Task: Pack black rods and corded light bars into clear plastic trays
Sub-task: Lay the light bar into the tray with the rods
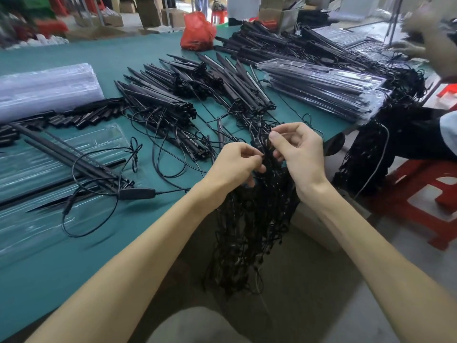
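Left hand [235, 164] and right hand [298, 151] pinching tangled black cords [257, 219] (thin, wiry), glossy clear tray [32, 233]

Black cords [257, 214], teal table [61, 263], red bag [196, 33].

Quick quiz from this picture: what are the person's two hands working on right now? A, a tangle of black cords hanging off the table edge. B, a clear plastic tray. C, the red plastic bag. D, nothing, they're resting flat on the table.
A: the left hand and the right hand both pinch into the tangle of black cords that hangs over the edge of the green table.
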`<state>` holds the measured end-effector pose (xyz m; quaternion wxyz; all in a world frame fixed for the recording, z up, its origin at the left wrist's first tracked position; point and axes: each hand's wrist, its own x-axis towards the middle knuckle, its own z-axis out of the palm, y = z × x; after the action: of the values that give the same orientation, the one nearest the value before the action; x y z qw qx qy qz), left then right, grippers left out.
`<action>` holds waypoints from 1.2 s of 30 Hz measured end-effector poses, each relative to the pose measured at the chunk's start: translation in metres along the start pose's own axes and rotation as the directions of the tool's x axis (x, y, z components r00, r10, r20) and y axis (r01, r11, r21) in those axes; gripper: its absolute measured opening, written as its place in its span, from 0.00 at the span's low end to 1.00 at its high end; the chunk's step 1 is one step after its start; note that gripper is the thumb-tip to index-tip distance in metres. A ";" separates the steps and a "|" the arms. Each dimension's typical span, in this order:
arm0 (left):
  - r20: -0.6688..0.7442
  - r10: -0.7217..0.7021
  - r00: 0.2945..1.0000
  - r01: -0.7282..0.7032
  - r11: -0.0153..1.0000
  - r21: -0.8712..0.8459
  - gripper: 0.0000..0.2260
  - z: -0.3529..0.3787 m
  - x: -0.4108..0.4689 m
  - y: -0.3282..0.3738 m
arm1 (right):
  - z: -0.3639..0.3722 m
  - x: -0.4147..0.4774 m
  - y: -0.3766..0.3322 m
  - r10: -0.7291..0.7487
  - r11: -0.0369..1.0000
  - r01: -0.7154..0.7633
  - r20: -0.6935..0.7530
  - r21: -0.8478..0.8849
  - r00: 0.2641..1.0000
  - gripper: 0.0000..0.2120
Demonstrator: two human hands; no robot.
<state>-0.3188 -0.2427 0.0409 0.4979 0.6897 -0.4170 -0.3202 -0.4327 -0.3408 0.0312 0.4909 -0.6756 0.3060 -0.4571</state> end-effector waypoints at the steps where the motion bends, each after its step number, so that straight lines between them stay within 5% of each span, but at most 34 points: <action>1: 0.007 -0.016 1.000 0.016 1.000 -0.001 0.05 0.000 0.001 0.001 | 0.000 0.000 0.001 0.020 1.000 -0.020 0.002 0.010 1.000 0.04; 14: -0.164 0.026 0.986 0.010 0.976 0.218 0.14 0.019 0.008 -0.002 | -0.001 0.004 0.009 0.067 0.996 -0.066 0.001 -0.064 0.998 0.06; 24: -0.090 0.119 0.989 -0.122 0.992 -0.026 0.06 0.006 0.002 -0.013 | -0.009 0.006 0.015 -0.006 0.965 0.011 0.020 -0.260 1.000 0.07; 31: -0.057 0.223 0.973 -0.223 0.975 0.013 0.10 -0.001 -0.001 -0.015 | -0.010 0.003 0.015 0.104 0.994 -0.101 0.085 -0.042 0.991 0.09; 36: -0.079 0.292 0.953 -0.284 0.954 0.100 0.15 0.001 -0.001 -0.015 | -0.005 0.008 0.012 0.175 0.985 -0.169 0.171 -0.045 0.970 0.03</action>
<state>-0.3164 -0.2404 0.0264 0.5271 0.6569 -0.5033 -0.1933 -0.4335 -0.3535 0.0233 0.5434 -0.6913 0.3260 -0.3473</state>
